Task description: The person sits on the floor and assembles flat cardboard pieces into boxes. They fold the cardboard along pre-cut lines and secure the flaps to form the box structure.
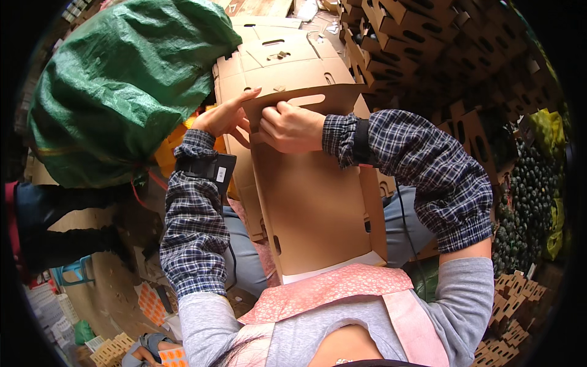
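Over lap (pixel 394 220): open box (pixel 312 202), long axis running forward from apron (pixel 342 284) and slightly left, slotted end foremost. At far left corner: left grip (pixel 225 117), spread; right grip (pixel 290 127), curled, cannot tell whether pinching.

Everything is pointing to a packing workshop: cartons (pixel 403 27) are crowding the upper right, flat cardboard (pixel 306 59) is lying stacked ahead, and a green sack (pixel 122 92) is bulging at left. A dark heap (pixel 526 208) (lumpy, possibly fruit) is spreading along the right, while someone (pixel 64 199) is standing at left near a blue stool (pixel 76 268).
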Motion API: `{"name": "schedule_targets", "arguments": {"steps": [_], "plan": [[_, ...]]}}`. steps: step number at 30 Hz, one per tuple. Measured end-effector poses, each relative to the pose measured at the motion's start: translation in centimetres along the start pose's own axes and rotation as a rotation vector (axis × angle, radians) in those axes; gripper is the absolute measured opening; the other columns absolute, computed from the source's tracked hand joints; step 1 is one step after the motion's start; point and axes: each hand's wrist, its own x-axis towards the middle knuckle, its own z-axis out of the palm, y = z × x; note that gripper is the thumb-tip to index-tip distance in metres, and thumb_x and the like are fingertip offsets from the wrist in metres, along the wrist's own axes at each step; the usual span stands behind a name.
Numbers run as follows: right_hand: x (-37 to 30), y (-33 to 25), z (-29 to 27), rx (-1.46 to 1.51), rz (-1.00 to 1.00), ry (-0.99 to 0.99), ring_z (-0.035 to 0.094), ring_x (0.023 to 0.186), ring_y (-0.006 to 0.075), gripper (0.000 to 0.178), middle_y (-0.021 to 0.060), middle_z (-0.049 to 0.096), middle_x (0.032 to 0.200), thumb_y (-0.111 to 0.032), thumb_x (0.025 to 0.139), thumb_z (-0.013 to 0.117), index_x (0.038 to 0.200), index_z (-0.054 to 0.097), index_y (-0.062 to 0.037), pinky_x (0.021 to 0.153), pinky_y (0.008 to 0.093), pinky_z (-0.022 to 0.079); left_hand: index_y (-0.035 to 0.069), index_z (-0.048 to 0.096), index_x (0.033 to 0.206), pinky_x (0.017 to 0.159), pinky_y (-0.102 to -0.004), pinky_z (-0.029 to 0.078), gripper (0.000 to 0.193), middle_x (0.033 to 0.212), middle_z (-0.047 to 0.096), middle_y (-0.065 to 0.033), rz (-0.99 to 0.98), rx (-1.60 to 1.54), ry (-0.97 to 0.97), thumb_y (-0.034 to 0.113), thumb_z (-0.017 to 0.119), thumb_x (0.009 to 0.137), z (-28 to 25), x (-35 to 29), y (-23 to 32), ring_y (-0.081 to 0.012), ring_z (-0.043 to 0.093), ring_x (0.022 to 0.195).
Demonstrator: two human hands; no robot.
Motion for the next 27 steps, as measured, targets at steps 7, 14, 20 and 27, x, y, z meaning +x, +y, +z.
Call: {"name": "schedule_targets", "arguments": {"steps": [7,14,20,27], "plan": [[-0.2,2.9,1.1,0.355,-0.099,0.079,0.051,0.081,0.0174,0.013,0.0035,0.05,0.08,-0.019,0.07,0.059,0.075,0.062,-0.0081,0.064,0.0292,0.048,-0.015,0.044,0.121,0.069,-0.0505,0.056,0.089,0.089,0.057,-0.034,0.036,-0.019,-0.056,0.065,0.048,0.084,0.0,-0.4,0.3,-0.0417,0.062,0.088],[-5.6,4.6,-2.0,0.546,0.603,-0.28,0.062,0.082,0.0258,0.029,0.0136,0.063,0.086,-0.031,0.087,0.06,0.088,0.058,-0.002,0.07,0.0374,0.052,0.011,0.03,0.144,0.074,-0.0367,0.054,0.103,0.12,0.055,-0.0169,0.128,-0.063,-0.063,0.087,0.03,0.074,-1.2,0.4,-1.7,-0.0258,0.06,0.095],[-5.8,7.5,2.7,1.279,0.732,-0.49,0.063,0.084,0.0245,0.054,0.0166,0.064,0.087,-0.047,0.094,0.05,0.105,0.061,0.0045,0.075,0.0339,0.05,0.001,0.023,0.136,0.055,-0.0251,0.053,0.082,0.096,0.058,-0.0116,0.166,0.004,0.317,0.044,0.068,0.084,0.1,2.9,-3.8,-0.0124,0.059,0.067],[-2.4,8.2,6.1,1.209,0.769,-0.402,0.062,0.071,0.018,0.039,0.0107,0.064,0.083,-0.035,0.097,0.05,0.101,0.062,0.0016,0.065,0.0288,0.051,0.009,0.066,0.097,0.078,-0.0363,0.05,0.033,0.079,0.064,-0.0105,0.527,0.574,0.346,0.029,0.077,0.073,0.0,4.4,-5.1,-0.0259,0.062,0.083]]}}
